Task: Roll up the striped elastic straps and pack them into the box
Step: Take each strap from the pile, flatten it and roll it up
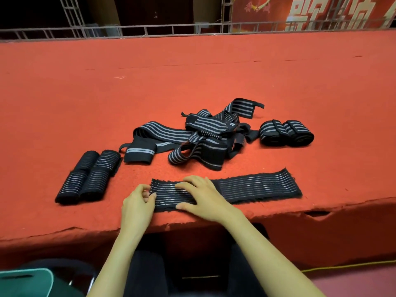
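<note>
Flat, thin-striped black strap (257,187): left hand (138,202) pinches its end, right hand (203,198) presses it open-palmed.

Flat strap (255,187): black, thin white stripes. Tangled straps (192,136): black, broad grey stripes. Carpeted platform (107,103): red-orange.

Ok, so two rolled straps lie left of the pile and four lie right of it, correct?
Not four: the head view shows two rolled black grey-striped elastic straps right of the tangled pile of striped straps. Two rolled thin-striped black straps do lie left of it.
</note>
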{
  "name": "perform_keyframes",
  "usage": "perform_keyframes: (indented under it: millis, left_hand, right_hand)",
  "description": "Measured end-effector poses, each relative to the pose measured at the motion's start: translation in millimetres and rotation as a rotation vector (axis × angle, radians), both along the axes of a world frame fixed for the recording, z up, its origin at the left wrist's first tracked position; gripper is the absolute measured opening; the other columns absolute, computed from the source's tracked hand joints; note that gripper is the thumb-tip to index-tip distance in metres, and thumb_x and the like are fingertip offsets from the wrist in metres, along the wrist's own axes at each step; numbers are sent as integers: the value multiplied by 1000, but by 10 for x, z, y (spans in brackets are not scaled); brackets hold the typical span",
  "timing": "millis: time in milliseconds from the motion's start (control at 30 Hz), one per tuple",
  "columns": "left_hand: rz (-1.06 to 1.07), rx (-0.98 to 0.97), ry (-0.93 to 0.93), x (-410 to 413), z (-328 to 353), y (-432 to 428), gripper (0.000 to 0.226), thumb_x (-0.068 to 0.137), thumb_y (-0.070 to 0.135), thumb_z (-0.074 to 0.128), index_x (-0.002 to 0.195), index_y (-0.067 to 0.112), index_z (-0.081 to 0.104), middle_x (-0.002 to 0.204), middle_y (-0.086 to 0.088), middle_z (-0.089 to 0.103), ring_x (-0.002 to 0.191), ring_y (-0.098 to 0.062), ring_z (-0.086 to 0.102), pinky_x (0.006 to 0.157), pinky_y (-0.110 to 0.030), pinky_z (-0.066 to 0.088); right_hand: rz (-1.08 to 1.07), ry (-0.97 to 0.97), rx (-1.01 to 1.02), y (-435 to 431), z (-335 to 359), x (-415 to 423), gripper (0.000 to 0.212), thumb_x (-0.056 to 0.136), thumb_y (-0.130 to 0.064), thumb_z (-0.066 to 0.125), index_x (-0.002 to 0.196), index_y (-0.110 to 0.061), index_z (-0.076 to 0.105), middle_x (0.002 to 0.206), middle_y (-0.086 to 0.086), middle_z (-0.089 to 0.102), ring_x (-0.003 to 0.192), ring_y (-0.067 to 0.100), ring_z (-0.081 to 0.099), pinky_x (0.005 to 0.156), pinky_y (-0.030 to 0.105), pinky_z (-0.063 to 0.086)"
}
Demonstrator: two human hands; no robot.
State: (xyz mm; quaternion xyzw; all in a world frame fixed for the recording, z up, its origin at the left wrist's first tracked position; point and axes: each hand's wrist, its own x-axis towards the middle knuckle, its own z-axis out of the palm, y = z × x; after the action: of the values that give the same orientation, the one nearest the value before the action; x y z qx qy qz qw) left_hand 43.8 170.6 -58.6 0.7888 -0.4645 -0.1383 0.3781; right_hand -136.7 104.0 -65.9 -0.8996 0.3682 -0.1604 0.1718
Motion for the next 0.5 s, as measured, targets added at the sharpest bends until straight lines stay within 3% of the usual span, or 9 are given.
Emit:
perform_keyframes:
  millis: [100,167,267,400,500]
  left_hand:
    - [-5,16,12,22,5,-10,12,87,13,62,98,15,61,71,10,58,77,-20,59,72,-28,38]
    - [-8,40,17,38,19,-23,11,88,12,60,98,16,59,71,9,56,81,-22,58,72,-29,38]
    - [-6,110,21,48,56,-46,11,90,12,57,100,15,54,73,7,54,84,-23,54,75,-31,36]
    - [-3,141,-16,45,56,-45,13,89,10,55,99,14,49,79,1,56,91,-29,59,79,-36,39]
    - [-14,117,-147,-9,38,-7,13,87,10,55,98,13,48,88,-6,62,91,-32,59,77,-39,39]
  right_hand:
    - [10,85,71,-25,-22,43,67,87,-58,54,145,-34,33,153,0,24,144,16,12,118,48,-4]
    - [1,96,79,-28,-66,35,67,87,-61,52,146,-37,31,154,-1,23,144,13,11,118,44,-8]
    - [-15,80,69,-25,-119,26,67,84,-66,49,144,-40,34,153,-4,26,143,10,14,118,40,-10]
    - [-19,62,29,-13,-172,35,77,73,-78,29,141,-43,38,151,-5,29,142,10,17,118,39,-8]
    - [-25,62,12,3,-201,40,76,74,-78,25,140,-44,40,152,-6,27,142,10,15,117,37,-9]
